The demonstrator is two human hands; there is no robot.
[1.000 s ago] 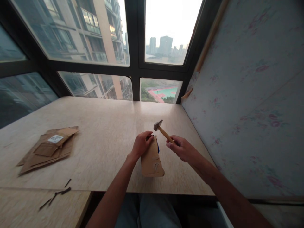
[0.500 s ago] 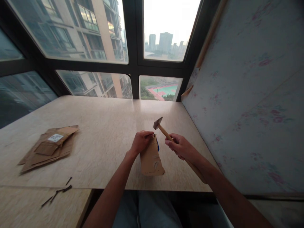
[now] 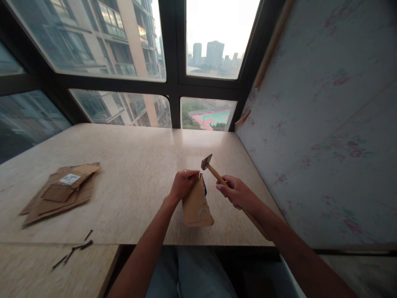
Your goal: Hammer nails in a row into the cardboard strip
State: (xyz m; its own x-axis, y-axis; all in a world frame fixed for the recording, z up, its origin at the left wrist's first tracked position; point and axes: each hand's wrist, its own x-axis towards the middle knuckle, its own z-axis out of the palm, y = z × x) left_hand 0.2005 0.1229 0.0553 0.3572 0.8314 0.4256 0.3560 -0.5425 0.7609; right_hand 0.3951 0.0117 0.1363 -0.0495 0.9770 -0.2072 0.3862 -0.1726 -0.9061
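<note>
My left hand (image 3: 182,183) pinches the top edge of a small piece of brown cardboard (image 3: 196,205) that stands on the pale wooden table (image 3: 133,174). Something blue shows just behind the cardboard's right edge. A small hammer (image 3: 214,171) with a wooden handle and a dark metal head is gripped in my right hand (image 3: 235,192). The hammer's head hangs just above and to the right of my left fingers, close to the cardboard's top.
Flattened brown cardboard pieces (image 3: 60,192) with a white label lie at the table's left. Several dark nails (image 3: 72,249) are scattered on the lower board at the front left. A pale floral panel (image 3: 316,120) closes the right side. Dark-framed windows (image 3: 173,82) stand behind.
The hammer head has risen and dipped slightly near the cardboard's top. Both hands keep their hold. My view has shifted a little.
</note>
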